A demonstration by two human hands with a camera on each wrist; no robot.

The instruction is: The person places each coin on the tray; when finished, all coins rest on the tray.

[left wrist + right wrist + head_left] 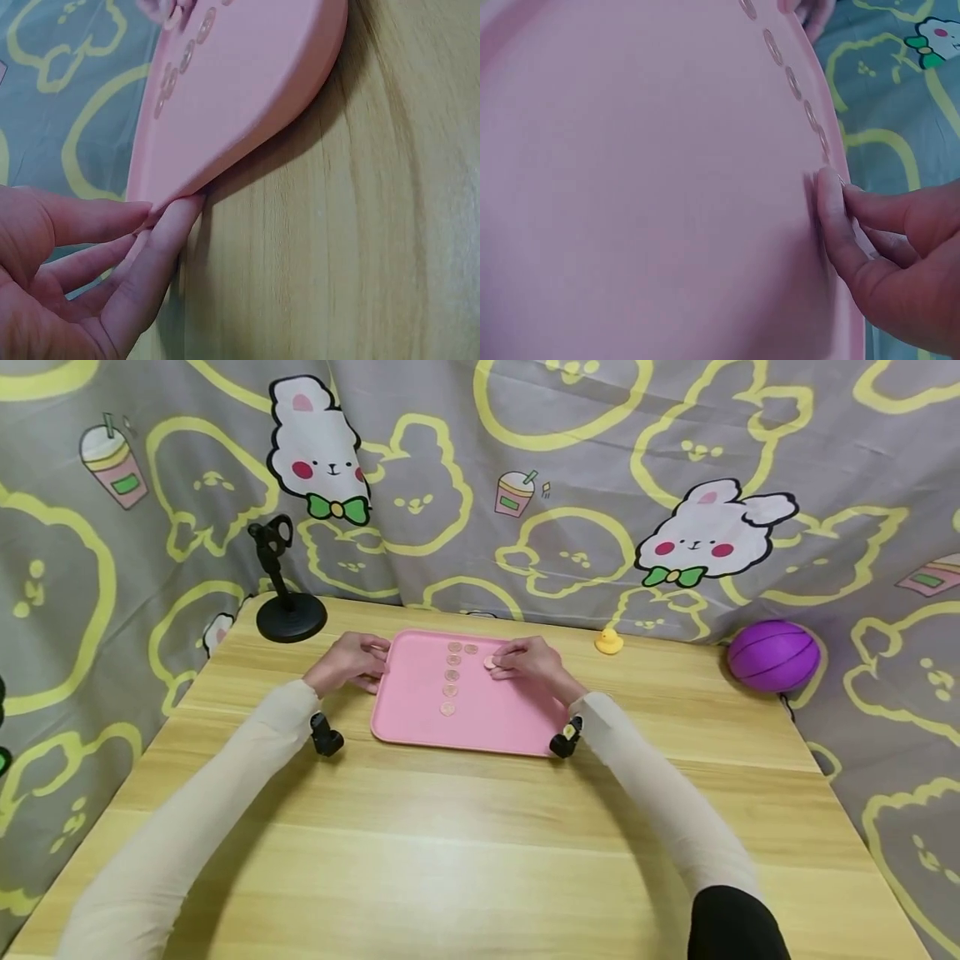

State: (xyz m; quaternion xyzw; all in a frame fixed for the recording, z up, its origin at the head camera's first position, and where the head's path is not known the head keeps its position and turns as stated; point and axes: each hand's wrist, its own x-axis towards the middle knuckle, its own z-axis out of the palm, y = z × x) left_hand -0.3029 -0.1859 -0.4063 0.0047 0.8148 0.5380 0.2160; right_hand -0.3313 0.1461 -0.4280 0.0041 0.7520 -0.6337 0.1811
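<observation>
A pink tray (405, 693) lies on the wooden table, its left rim pinched between the thumb and fingers of my left hand (350, 662). Several small coin-like discs (452, 675) form a column on the tray, and another disc (471, 649) sits right of the column's far end. Over the tray's far right part, my right hand (529, 658) pinches one more disc (490, 662) at its fingertips. In the right wrist view, the thumb and index finger (832, 199) meet close over the tray, mostly hiding that disc.
A black stand (291, 617) with a round base is at the back left. Right of the tray are a yellow rubber duck (608, 642) and a purple ball (773, 656). A patterned grey curtain (442, 552) hangs behind the table (465, 843).
</observation>
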